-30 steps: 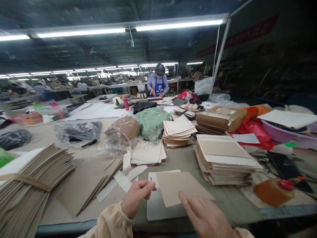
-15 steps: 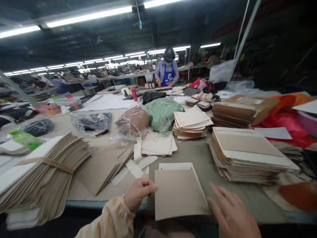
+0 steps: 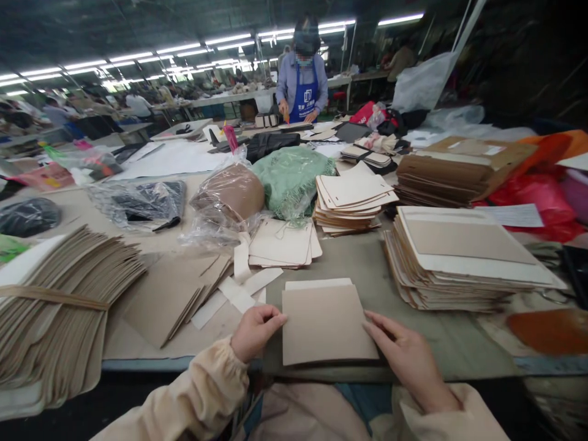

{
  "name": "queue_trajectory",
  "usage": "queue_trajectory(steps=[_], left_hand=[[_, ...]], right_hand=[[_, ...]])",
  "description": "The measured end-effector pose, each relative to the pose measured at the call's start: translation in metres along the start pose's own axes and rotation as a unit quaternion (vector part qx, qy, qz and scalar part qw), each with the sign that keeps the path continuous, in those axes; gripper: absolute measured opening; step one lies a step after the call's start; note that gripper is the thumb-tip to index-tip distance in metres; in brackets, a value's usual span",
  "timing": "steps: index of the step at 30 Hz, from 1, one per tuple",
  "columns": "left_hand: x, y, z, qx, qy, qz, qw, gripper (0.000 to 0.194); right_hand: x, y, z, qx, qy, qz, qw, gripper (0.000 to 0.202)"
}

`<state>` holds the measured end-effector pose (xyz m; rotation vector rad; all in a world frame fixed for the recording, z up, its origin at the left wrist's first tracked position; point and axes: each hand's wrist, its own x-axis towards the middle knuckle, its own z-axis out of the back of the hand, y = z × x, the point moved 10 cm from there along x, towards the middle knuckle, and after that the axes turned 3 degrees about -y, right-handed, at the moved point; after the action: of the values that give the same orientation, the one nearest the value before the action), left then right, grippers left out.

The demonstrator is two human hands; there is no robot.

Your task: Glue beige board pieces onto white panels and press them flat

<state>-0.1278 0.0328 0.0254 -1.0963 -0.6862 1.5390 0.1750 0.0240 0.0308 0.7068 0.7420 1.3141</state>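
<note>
A tan rectangular board (image 3: 324, 324) lies over a cream piece (image 3: 316, 284) whose far edge shows beyond it, just in front of me. My left hand (image 3: 255, 331) pinches the board's left edge with thumb and forefinger. At the right edge, my right hand (image 3: 407, 352) grips it between thumb and fingers. Both rest above an olive-green mat (image 3: 358, 260). Left of my left hand are loose white strips (image 3: 239, 294) and a few tan boards (image 3: 177, 291).
A strapped stack of boards (image 3: 68, 318) stands at the left, another stack (image 3: 459, 269) at the right. Behind are cream pieces (image 3: 285, 242), a cream pile (image 3: 351, 190), a green bundle (image 3: 294, 177) and bagged brown material (image 3: 229, 193). A co-worker (image 3: 303, 79) stands across the table.
My right hand has come in to the left and closed on the board's right edge. The board now covers more of the cream piece. The view has tilted down.
</note>
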Motion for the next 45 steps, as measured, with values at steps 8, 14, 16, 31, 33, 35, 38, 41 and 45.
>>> queue_trajectory(steps=[8,14,16,31,33,35,38,41,45], left_hand=[[0.026,-0.011,-0.011,0.31,0.013,-0.073,0.948,0.031],[0.034,-0.012,-0.018,0.379,0.033,-0.066,0.922,0.032],[0.035,-0.01,-0.02,0.403,0.037,-0.061,0.913,0.033],[0.038,-0.011,-0.026,0.48,0.057,-0.056,0.873,0.035],[0.038,-0.011,-0.027,0.482,0.061,-0.055,0.872,0.035],[0.039,-0.012,-0.027,0.481,0.063,-0.055,0.873,0.034],[0.04,-0.011,-0.027,0.48,0.062,-0.057,0.873,0.034],[0.04,-0.01,-0.027,0.484,0.061,-0.057,0.871,0.035],[0.04,-0.009,-0.027,0.491,0.057,-0.056,0.868,0.035]], right_hand=[[0.03,-0.005,-0.014,-0.076,0.012,-0.025,0.997,0.052],[0.031,-0.015,-0.015,-0.113,0.029,-0.053,0.992,0.054],[0.032,-0.018,-0.017,-0.128,0.037,-0.061,0.989,0.055],[0.042,-0.004,-0.024,-0.213,0.076,-0.026,0.974,0.03],[0.042,-0.002,-0.023,-0.209,0.072,-0.023,0.975,0.027],[0.042,0.0,-0.023,-0.204,0.073,-0.024,0.976,0.025],[0.042,0.003,-0.024,-0.193,0.078,-0.024,0.978,0.024],[0.042,0.004,-0.024,-0.193,0.078,-0.027,0.978,0.022],[0.044,0.003,-0.024,-0.206,0.077,-0.03,0.975,0.02]])
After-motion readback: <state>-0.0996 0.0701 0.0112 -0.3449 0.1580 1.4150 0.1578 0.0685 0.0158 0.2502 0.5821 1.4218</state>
